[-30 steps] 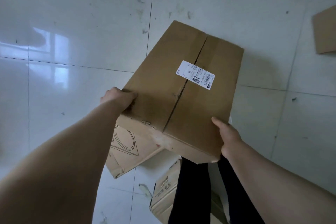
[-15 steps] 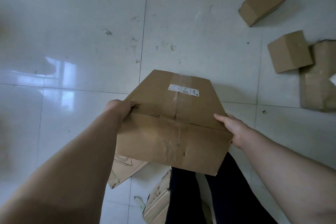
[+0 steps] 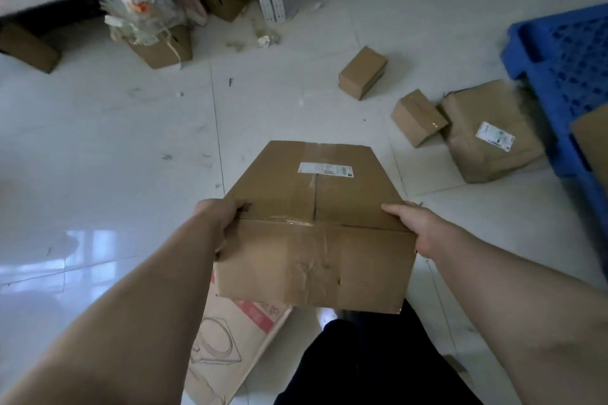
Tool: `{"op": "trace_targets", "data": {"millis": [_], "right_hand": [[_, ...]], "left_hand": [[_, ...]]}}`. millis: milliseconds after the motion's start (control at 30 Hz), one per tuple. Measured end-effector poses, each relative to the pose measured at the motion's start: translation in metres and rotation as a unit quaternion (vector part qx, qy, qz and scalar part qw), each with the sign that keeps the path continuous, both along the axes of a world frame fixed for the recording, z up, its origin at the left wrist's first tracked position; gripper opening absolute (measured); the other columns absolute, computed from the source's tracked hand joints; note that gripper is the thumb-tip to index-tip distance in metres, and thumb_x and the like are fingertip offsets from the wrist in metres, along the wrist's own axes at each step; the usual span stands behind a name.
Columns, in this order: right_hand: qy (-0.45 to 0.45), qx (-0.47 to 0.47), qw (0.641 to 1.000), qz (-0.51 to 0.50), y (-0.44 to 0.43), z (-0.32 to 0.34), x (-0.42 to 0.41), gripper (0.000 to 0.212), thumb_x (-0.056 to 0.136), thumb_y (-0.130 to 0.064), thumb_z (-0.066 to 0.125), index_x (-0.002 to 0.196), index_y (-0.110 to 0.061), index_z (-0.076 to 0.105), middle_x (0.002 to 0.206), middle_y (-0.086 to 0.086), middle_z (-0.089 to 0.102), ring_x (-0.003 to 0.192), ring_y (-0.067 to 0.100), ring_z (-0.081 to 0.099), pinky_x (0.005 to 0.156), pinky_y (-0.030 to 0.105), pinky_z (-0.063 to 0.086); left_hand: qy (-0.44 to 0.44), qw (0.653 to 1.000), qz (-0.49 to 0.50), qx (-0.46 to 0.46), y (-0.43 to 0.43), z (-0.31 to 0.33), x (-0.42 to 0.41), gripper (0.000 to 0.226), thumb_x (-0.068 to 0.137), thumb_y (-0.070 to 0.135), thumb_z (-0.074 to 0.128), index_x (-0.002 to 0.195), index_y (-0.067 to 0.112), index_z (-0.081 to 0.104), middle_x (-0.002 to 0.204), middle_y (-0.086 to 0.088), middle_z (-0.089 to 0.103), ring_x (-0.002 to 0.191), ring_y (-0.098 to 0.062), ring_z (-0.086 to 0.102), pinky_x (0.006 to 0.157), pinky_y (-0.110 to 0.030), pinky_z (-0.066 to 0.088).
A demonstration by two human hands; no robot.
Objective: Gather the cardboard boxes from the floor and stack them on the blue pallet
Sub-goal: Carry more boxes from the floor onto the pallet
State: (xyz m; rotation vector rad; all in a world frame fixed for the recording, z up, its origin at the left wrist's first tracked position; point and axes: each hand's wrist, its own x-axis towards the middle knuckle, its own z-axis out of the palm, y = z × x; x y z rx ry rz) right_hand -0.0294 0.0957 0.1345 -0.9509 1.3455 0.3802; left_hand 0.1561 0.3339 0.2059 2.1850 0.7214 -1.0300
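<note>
White tiled floor (image 3: 115,141) spreads below. Carrying looks like the step in hand: the large brown cardboard box (image 3: 316,240) is held up at centre, clamped between the left hand (image 3: 217,217) at its 9 o'clock edge and the right hand (image 3: 418,227) at 3 o'clock, fingers (image 3: 235,207) curled round its edges. Next it probably needs swinging toward the blue plastic pallet (image 3: 566,52) at 2 o'clock.
</note>
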Motion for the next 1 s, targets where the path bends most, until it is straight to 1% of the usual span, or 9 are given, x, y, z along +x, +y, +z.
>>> {"op": "trace_targets", "data": {"millis": [167,333,433,533,633,733,833,900,1000], "right_hand": [[-0.033,-0.030,0.995,-0.085,-0.013,0.046,-0.052,0.041,0.090,-0.021,0.065,0.129,-0.014,0.053,0.101,0.012,0.065,0.080,0.026,0.065,0.059,0.033,0.052],[-0.045,-0.088,0.985,-0.143,-0.041,0.093,-0.114,0.035,0.091,-0.020,0.064,0.124,-0.012,0.055,0.099,0.013,0.064,0.082,0.027,0.064,0.068,0.036,0.055],[-0.044,-0.106,0.974,-0.196,-0.063,0.114,-0.154,0.029,0.091,-0.020,0.064,0.117,-0.014,0.055,0.097,0.012,0.064,0.080,0.026,0.064,0.066,0.036,0.054],[-0.052,-0.121,0.958,-0.254,-0.086,0.127,-0.194,0.034,0.090,-0.021,0.065,0.122,-0.014,0.056,0.112,0.014,0.066,0.088,0.028,0.066,0.074,0.039,0.056],[-0.060,-0.129,0.942,-0.303,-0.115,0.139,-0.235,0.038,0.090,-0.023,0.066,0.125,-0.015,0.055,0.115,0.013,0.065,0.083,0.026,0.066,0.069,0.037,0.055],[-0.069,-0.129,0.926,-0.348,-0.151,0.151,-0.273,0.041,0.089,-0.024,0.068,0.127,-0.014,0.055,0.113,0.014,0.065,0.077,0.026,0.064,0.069,0.038,0.055],[-0.070,-0.136,0.910,-0.384,-0.194,0.159,-0.313,0.044,0.088,-0.024,0.068,0.128,-0.014,0.054,0.112,0.016,0.066,0.084,0.030,0.066,0.080,0.044,0.055],[-0.071,-0.140,0.900,-0.406,-0.225,0.165,-0.340,0.044,0.089,-0.023,0.067,0.129,-0.012,0.052,0.103,0.017,0.066,0.077,0.029,0.066,0.069,0.040,0.057],[-0.071,-0.132,0.892,-0.427,-0.269,0.173,-0.379,0.040,0.090,-0.022,0.067,0.124,-0.009,0.051,0.092,0.015,0.065,0.068,0.025,0.063,0.055,0.033,0.055]], "left_hand": [[-0.034,0.997,-0.060,-0.046,-0.033,0.033,-0.025,0.034,0.081,0.029,0.071,0.103,0.007,0.055,0.077,-0.008,0.050,0.064,-0.024,0.044,0.069,-0.042,0.043],[-0.040,0.987,-0.139,-0.076,-0.092,0.067,-0.053,0.025,0.080,0.024,0.070,0.079,0.011,0.050,0.075,-0.009,0.047,0.062,-0.024,0.041,0.060,-0.038,0.040],[-0.061,0.971,-0.209,-0.098,-0.142,0.090,-0.073,0.020,0.084,0.022,0.067,0.084,0.008,0.052,0.075,-0.010,0.049,0.062,-0.026,0.043,0.055,-0.034,0.040],[-0.089,0.949,-0.273,-0.133,-0.194,0.108,-0.100,0.017,0.086,0.018,0.064,0.082,0.007,0.052,0.073,-0.011,0.049,0.060,-0.025,0.044,0.051,-0.031,0.036],[-0.107,0.926,-0.325,-0.160,-0.250,0.121,-0.130,0.022,0.089,0.016,0.065,0.078,0.006,0.049,0.070,-0.010,0.045,0.057,-0.024,0.041,0.048,-0.030,0.032],[-0.114,0.911,-0.354,-0.176,-0.309,0.135,-0.164,0.022,0.089,0.018,0.067,0.088,0.006,0.049,0.068,-0.008,0.043,0.055,-0.023,0.038,0.046,-0.031,0.030],[-0.121,0.898,-0.384,-0.177,-0.373,0.141,-0.197,0.028,0.088,0.022,0.068,0.074,0.005,0.051,0.069,-0.011,0.047,0.057,-0.025,0.042,0.050,-0.032,0.032],[-0.125,0.892,-0.400,-0.169,-0.418,0.144,-0.221,0.021,0.084,0.024,0.070,0.086,0.004,0.064,0.073,-0.014,0.057,0.062,-0.028,0.051,0.053,-0.032,0.039],[-0.117,0.886,-0.409,-0.183,-0.485,0.150,-0.258,0.020,0.087,0.020,0.068,0.099,0.005,0.061,0.073,-0.012,0.056,0.059,-0.026,0.049,0.048,-0.031,0.034]]}}
